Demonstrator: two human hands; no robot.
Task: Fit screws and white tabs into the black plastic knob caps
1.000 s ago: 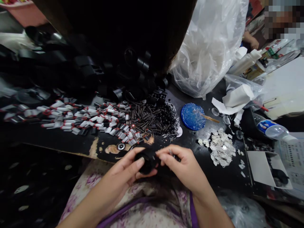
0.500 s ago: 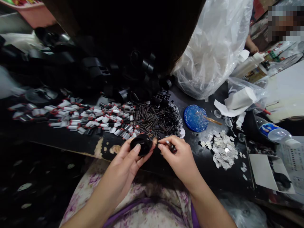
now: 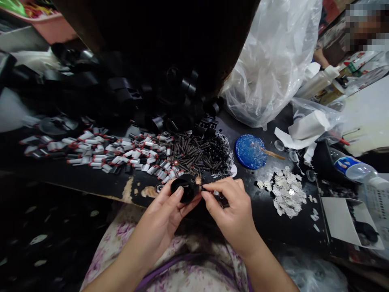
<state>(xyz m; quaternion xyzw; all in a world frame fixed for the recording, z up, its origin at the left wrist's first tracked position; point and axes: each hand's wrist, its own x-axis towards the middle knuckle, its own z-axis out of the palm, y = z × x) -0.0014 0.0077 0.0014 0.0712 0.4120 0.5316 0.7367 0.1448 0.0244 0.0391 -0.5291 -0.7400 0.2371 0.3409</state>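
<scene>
My left hand [image 3: 164, 211] grips a round black plastic cup-shaped part [image 3: 183, 190], its hollow side facing up. At the right rim of this part, the thumb and forefinger of my right hand [image 3: 234, 209] pinch a tiny dark piece that I cannot make out. Another dark object with a shiny bit [image 3: 221, 198] sits in the curled fingers of that hand. Just beyond my hands lie a heap of dark coil springs [image 3: 191, 154] and a spread of white and grey cylinders with red ends [image 3: 121, 153]. Small black parts [image 3: 220, 150] adjoin the springs.
A blue round lid [image 3: 243, 156] carries clear gel and a wooden stick [image 3: 275, 155]. Flat white plates [image 3: 287, 192] are heaped at right, near an open white box [image 3: 338, 221] and a plastic bottle [image 3: 357, 168]. A clear plastic bag [image 3: 267, 69] and black parts [image 3: 127, 89] stand behind.
Both hands and the black part have shifted slightly right in view. The right hand's pinch stays at the part's rim.
</scene>
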